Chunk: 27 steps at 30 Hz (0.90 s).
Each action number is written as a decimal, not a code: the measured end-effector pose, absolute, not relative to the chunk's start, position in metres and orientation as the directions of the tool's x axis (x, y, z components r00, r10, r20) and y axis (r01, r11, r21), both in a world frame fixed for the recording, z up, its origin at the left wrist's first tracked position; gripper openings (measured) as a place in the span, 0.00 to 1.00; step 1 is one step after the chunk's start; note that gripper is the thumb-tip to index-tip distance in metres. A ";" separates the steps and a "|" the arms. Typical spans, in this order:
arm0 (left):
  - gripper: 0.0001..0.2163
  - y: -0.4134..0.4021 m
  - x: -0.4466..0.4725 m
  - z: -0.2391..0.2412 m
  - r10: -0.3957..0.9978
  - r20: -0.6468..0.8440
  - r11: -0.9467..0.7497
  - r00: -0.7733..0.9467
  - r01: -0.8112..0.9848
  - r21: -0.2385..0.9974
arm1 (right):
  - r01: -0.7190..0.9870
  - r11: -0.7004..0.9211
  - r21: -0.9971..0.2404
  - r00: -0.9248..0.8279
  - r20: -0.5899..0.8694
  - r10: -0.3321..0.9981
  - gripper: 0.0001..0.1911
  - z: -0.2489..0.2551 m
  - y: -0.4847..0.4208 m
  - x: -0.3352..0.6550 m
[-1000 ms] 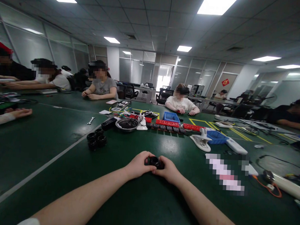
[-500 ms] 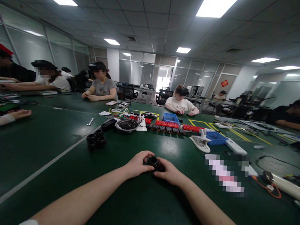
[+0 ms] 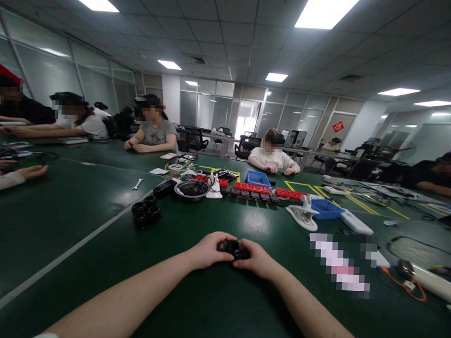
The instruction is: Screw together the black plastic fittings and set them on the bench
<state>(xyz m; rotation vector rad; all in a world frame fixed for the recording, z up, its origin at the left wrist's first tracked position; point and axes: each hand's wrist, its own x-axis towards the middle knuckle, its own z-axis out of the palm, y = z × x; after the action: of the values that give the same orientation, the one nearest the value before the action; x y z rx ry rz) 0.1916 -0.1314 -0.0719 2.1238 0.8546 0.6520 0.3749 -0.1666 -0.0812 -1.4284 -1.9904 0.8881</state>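
Note:
A small black round part (image 3: 233,248), like a lens ring, sits between my two hands just above the green table (image 3: 77,217). My left hand (image 3: 207,250) curls around its left side with the fingers closed on it. From the right, my right hand (image 3: 256,259) grips the same part, thumb and fingers pressed against it. Farther out to the left, a cluster of similar black rings (image 3: 145,213) stands on the table, apart from both hands.
A metal bowl (image 3: 190,189), red and black blocks (image 3: 251,190), blue trays (image 3: 326,208), a white clamp (image 3: 301,214) and a wrench (image 3: 137,184) lie across the middle. Cables and white devices (image 3: 432,282) are at the right. Other people sit around the table; a hand (image 3: 31,171) rests at the left.
Both hands stay closed on the black part and have shifted only slightly; the part has turned a little between my fingers. The view has tilted slightly.

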 end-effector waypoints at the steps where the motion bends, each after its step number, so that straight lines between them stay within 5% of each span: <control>1: 0.20 -0.134 0.194 -0.073 0.759 0.183 -0.499 0.625 0.379 0.779 | 0.649 0.217 -0.729 -0.250 0.065 0.966 0.15 -0.084 -0.166 0.372; 6: 0.17 -0.145 0.200 -0.072 0.839 0.258 -0.497 0.479 0.482 0.722 | 0.846 0.147 -0.512 -0.046 0.205 0.978 0.13 -0.093 -0.168 0.354; 12: 0.17 -0.138 0.192 -0.068 0.749 0.255 -0.575 0.611 0.408 0.709 | 0.724 0.310 -0.616 -0.248 0.187 0.951 0.24 -0.086 -0.171 0.365; 20: 0.20 -0.129 0.187 -0.070 0.666 0.228 -0.613 0.710 0.347 0.710 | 0.522 0.265 -0.811 -0.389 0.050 0.920 0.18 -0.074 -0.171 0.376; 27: 0.19 -0.133 0.187 -0.065 0.706 0.195 -0.572 0.681 0.385 0.724 | 0.643 0.277 -0.714 -0.364 0.034 0.931 0.12 -0.076 -0.168 0.379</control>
<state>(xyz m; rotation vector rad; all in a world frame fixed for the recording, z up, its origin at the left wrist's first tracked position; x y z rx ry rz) 0.1874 -0.1334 -0.0649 2.2281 0.8336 0.6251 0.3790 -0.1683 -0.0762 -1.4143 -2.1027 0.8560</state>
